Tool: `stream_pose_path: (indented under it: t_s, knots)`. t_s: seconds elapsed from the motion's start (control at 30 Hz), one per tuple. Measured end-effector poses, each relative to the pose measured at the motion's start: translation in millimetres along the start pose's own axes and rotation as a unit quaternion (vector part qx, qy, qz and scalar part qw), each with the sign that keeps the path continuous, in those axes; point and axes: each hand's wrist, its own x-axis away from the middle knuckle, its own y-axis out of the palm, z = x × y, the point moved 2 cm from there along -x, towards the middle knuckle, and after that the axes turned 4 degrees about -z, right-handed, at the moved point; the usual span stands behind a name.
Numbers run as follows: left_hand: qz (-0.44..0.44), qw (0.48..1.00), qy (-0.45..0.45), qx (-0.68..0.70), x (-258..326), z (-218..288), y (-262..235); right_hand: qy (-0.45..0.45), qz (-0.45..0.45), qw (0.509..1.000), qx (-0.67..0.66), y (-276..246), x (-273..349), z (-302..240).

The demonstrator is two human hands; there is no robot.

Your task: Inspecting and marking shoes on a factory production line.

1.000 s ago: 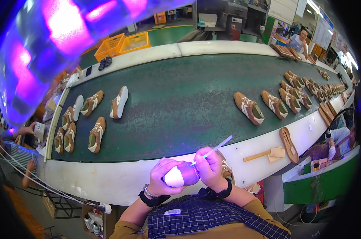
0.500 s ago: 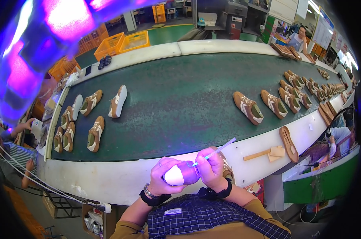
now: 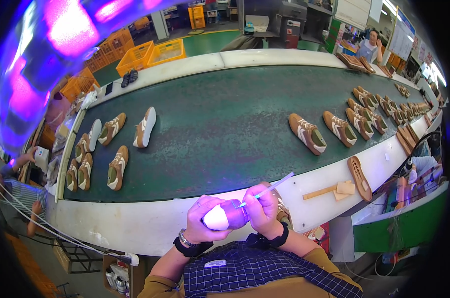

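My left hand [image 3: 205, 218] grips a short rounded object [image 3: 216, 218], white at one end and purple-lit over the rest; its kind is not clear. My right hand [image 3: 262, 208] pinches a slim pale stick [image 3: 275, 185] slanting up to the right. The stick's lower end, glowing bluish, meets the top of the rounded object, between my two hands. Just behind my right hand, a brown and white shoe [image 3: 284, 212] lies at the table's near edge, partly hidden by the hand.
Brown sneakers stand on the green belt [image 3: 210, 124], at left and right. On the white near border [image 3: 135, 223] lie a flat wooden stick [image 3: 320, 192], tan pads [image 3: 344, 190] and a brown sole [image 3: 359, 178]. A purple-lit clear shape fills the upper left. Other people are at both sides.
My hands, the rounded object and the stick have hardly moved. The whole view has shifted very slightly. The person at the far right has changed head and arm position a little.
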Motion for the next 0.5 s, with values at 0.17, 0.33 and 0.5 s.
stream_pose_path:
  t_s: [0.17,0.33,0.5]
  knots:
    - [0.005,1.000,-0.012,0.009,0.1,-2.9,4.1,0.002,0.002,1.000,-0.012,-3.2,1.2,1.2]
    - [0.006,1.000,-0.018,0.020,-0.3,-3.1,7.0,0.002,-0.002,1.000,-0.010,-6.3,1.5,-0.2]
    - [0.007,0.999,-0.025,0.028,-1.0,-3.5,9.5,-0.015,0.004,1.000,0.001,-8.7,1.1,-0.7]
